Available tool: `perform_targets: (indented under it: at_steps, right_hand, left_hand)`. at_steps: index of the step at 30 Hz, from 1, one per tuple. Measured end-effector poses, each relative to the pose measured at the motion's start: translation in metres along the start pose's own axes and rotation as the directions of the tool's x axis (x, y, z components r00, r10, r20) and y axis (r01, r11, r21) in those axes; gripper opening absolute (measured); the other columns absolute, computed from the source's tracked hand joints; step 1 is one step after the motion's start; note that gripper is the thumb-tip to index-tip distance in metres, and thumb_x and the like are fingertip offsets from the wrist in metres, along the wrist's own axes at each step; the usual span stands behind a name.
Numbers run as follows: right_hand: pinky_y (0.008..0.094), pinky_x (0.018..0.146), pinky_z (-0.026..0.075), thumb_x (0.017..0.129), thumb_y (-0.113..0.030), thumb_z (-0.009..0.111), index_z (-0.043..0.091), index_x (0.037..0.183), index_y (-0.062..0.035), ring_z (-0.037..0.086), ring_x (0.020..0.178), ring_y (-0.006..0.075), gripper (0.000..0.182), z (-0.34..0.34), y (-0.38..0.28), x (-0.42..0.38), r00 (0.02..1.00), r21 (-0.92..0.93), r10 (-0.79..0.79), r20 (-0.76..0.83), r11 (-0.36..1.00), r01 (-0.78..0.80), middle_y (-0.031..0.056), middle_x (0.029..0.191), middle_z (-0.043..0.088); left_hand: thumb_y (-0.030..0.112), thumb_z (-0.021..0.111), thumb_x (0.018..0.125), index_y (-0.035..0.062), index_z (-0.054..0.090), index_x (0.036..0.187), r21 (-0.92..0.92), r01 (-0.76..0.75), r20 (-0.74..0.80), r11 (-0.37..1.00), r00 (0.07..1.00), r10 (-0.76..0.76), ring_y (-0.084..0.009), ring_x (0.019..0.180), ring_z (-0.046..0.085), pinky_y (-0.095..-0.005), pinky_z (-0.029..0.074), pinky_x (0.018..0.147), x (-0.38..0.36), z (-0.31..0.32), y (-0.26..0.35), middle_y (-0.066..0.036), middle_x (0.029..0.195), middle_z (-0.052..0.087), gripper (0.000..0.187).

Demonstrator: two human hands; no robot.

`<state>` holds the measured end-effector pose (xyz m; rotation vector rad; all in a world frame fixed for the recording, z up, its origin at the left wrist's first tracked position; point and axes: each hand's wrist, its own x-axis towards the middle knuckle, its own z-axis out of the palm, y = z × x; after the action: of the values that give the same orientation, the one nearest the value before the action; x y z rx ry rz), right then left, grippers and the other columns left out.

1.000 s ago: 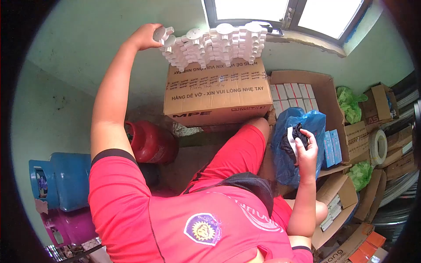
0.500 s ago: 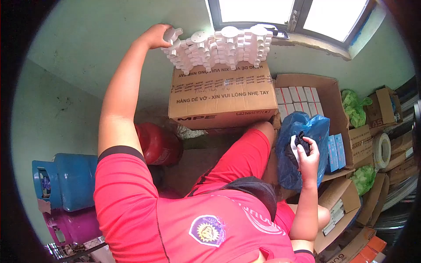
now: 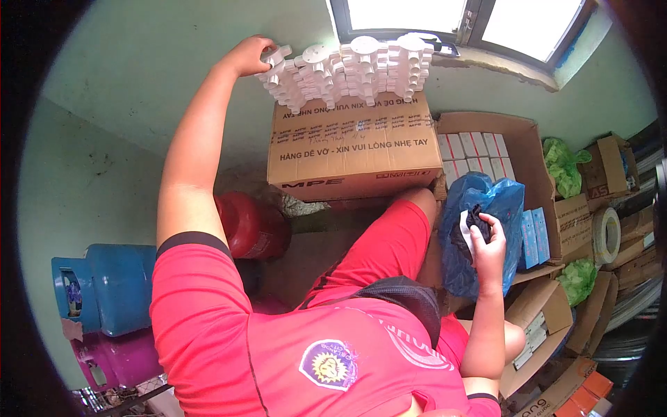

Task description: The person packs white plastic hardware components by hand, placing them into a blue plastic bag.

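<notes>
My left hand (image 3: 249, 57) is closed on a round white conduit junction box (image 3: 276, 57) at the top of the leftmost stack. Beside it, more stacks of white junction boxes (image 3: 366, 66) with short pipe stubs stand on a closed cardboard carton (image 3: 354, 142). On the right, my right hand (image 3: 488, 243) grips a crumpled black cloth (image 3: 479, 219) with a white strip along it. The cloth is over a blue plastic bag (image 3: 455, 267), and its folds hide part of the fingers.
An open carton (image 3: 531, 163) holds several small white boxes (image 3: 479, 149) and blue boxes (image 3: 533, 240). Red (image 3: 253, 226), blue (image 3: 118, 288) and purple (image 3: 118, 358) gas cylinders stand at left. A window (image 3: 472, 31) is above; coiled tubing (image 3: 606, 240) lies right.
My left fingers have curled a little further over the junction box. The view has shifted slightly. My right hand keeps the black cloth in nearly the same place.
</notes>
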<state>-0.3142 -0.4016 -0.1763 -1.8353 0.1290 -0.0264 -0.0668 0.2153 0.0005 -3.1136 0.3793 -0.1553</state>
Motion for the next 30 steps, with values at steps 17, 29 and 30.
perform_targets:
  at_steps: [17, 29, 30]
  right_hand:
    - [0.0311, 0.092, 0.051, 0.089, -0.003, 0.071, 0.063, 0.122, 0.0009, 0.065, 0.102, 0.0168, 0.034, 0.002, 0.003, 0.001, 1.0, -0.002, -0.011, 0.005, 1.0, 0.011, 0.01, 0.112, 0.068]
    - [0.0305, 0.093, 0.05, 0.089, -0.004, 0.071, 0.063, 0.123, 0.0007, 0.064, 0.104, 0.017, 0.035, 0.008, 0.004, -0.002, 1.0, 0.023, 0.013, 0.02, 1.0, -0.013, 0.0103, 0.113, 0.068]
    - [0.0307, 0.093, 0.05, 0.089, -0.004, 0.071, 0.063, 0.123, 0.0007, 0.064, 0.104, 0.017, 0.035, 0.008, 0.003, -0.003, 1.0, 0.028, 0.023, 0.021, 0.999, -0.024, 0.0104, 0.113, 0.068]
  left_hand:
    - [0.016, 0.088, 0.072, 0.0095, 0.059, 0.138, -0.024, 0.09, -0.083, 0.996, 0.992, -0.091, -0.0338, 0.121, 0.061, -0.0439, 0.051, 0.104, -0.048, 0.03, 0.034, -0.015, 0.133, 0.063, 0.073]
    - [0.017, 0.083, 0.078, 0.0169, 0.061, 0.138, -0.144, 0.148, -0.31, 0.978, 0.932, -0.187, -0.0353, 0.128, 0.058, -0.043, 0.051, 0.105, -0.057, 0.073, 0.032, -0.016, 0.139, 0.059, 0.064]
    - [0.017, 0.083, 0.078, 0.0175, 0.06, 0.138, -0.144, 0.123, -0.323, 0.982, 0.932, -0.164, -0.0357, 0.13, 0.057, -0.0432, 0.051, 0.106, -0.056, 0.079, 0.029, -0.016, 0.142, 0.057, 0.064]
